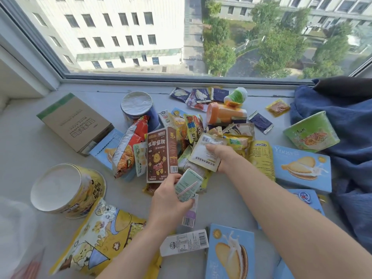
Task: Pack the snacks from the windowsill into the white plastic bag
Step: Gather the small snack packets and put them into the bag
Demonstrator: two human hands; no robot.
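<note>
— What are the hands holding?
— The left hand [169, 200] grips a pale green carton [188, 185] at centre frame; the right hand [218, 156] pinches a white sachet [205, 153] over the snack pile [193, 129].
— And the bag?
— The white plastic bag [14, 228] sits blurred at lower left, on the windowsill [24, 150].

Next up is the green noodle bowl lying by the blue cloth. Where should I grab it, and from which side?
The green noodle bowl lies tilted against the blue cloth, lid toward the pile. I'd take it across the tapered wall just below the rim, where the lip stops slipping. Come from above with the right hand; the cloth blocks the far side. A wide grip is probably needed.
</note>
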